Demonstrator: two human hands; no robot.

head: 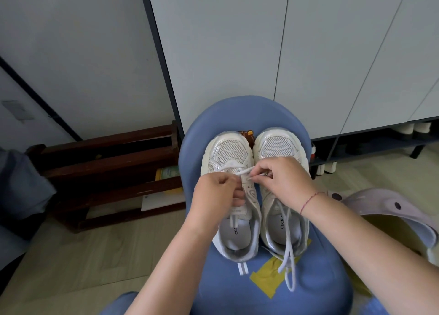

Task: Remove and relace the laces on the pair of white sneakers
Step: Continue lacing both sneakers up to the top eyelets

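Note:
Two white mesh sneakers stand side by side on a blue stool (197, 139), toes pointing away from me. My left hand (217, 193) rests over the middle of the left sneaker (231, 153) and pinches its white lace (240, 171). My right hand (285, 181) reaches across from the right sneaker (279, 148) and pinches the other end of the same lace just right of the left hand. The right sneaker's lace (288, 260) trails loose out of its opening over the stool's near part. The left sneaker's eyelets are mostly hidden under my hands.
A dark wooden rack (107, 172) stands on the floor at the left, with a yellow-green tin (167, 172) in it. White cabinet doors (308, 53) rise behind the stool. A pale purple clog (392, 210) lies at the right. Wood-look floor (71, 267) surrounds the stool.

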